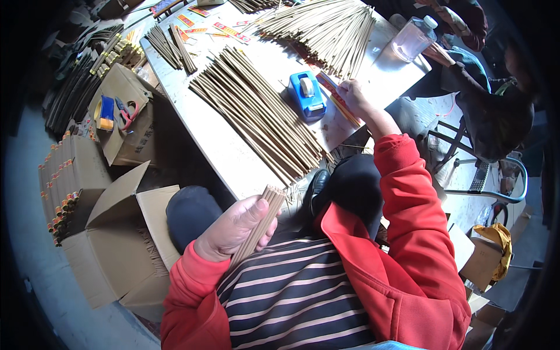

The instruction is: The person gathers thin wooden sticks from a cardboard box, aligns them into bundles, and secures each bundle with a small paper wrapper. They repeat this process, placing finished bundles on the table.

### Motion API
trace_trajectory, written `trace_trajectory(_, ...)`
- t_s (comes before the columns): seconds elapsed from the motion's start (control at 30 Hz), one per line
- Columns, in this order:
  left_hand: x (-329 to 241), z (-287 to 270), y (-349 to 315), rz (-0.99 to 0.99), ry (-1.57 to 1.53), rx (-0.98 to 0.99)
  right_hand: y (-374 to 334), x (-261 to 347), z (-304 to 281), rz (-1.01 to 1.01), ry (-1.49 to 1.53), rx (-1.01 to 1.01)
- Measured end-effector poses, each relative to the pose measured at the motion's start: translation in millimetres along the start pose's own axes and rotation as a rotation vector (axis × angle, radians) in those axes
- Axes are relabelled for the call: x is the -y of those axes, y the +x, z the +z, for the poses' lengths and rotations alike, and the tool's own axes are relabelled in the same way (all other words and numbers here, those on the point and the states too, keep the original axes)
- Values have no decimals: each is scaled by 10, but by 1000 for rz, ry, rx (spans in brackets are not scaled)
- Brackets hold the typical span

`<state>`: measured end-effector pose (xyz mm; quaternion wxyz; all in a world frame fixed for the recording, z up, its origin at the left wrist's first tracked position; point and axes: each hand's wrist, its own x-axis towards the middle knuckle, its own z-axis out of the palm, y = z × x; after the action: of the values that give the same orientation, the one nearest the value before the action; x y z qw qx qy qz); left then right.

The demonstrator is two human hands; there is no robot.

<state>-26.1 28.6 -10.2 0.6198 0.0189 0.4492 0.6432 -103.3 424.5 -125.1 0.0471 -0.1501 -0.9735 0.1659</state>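
My left hand [242, 224] is closed around a bundle of thin brown incense sticks [256, 227], held tilted in front of my striped shirt. At the table's right edge, my right hand [357, 98] is closed in a pinch at the side of a red and yellow paper label [333, 92]; its fingertips are partly hidden. More such strips lie under it. Just left of them stands a blue tape dispenser [307, 96] with a roll in it. A broad row of loose incense sticks [256, 111] covers the middle of the white table [204, 143].
A large fanned pile of sticks [326, 29] lies at the back, near a clear plastic jug [413, 39]. Left of the table are an open cardboard box [111, 256], stacked labelled bundles [61, 192] and a carton [125, 131] with scissors [125, 114]. Another person's arm [440, 53] shows at right.
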Motion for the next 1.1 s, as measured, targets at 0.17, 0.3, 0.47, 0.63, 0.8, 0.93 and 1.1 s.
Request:
trace_trajectory(0.17, 60, -54, -31, 9, -13, -25, -171, 304, -95, -222, -123, -294)
trace_trajectory(0.3, 44, -54, -23, 16, 0, -17, -325, 371, -105, -362, -173, -235)
trace_trajectory(0.47, 52, -47, -21, 9, 11, -16, -238, 260, -16, -174, 310, -81)
trace_trajectory(0.63, 68, -34, -32, 4, -11, -25, -305, 406, -289, 98, 365, 118)
trace_trajectory(0.8, 67, -23, -8, -2, -15, -13, -236, 217, -241, 92, 486, 154)
trace_trajectory(0.93, 63, -30, 7, -17, -14, -14, -165, 71, -120, 96, 688, 196)
trace_trajectory(1.1, 76, -45, 2, -17, -18, -12, -154, 74, -106, 100, 729, 195)
